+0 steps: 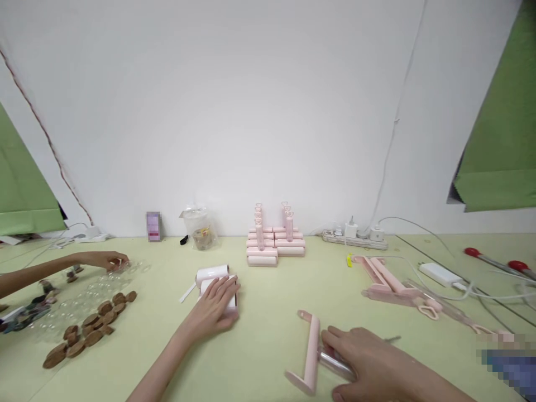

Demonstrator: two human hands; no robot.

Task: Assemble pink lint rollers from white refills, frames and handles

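My left hand (218, 304) lies on top of a white paper roll (231, 296) on the pale green table (268, 290), fingers curved over it. A second white roll (211, 273) sits just behind it, with a loose white strip (187, 293) at its left. My right hand (368, 357) rests low at the front, fingers wrapped round the handle of a pink lint-roller frame (310, 352) that lies on the table.
A stack of finished pink rollers (274, 245) stands at the back centre. More pink frames (389, 282) lie at the right, beside a power strip (354, 237) and cables. Another person's hand (103, 259) works at the left among brown discs (90, 329) and clear pieces.
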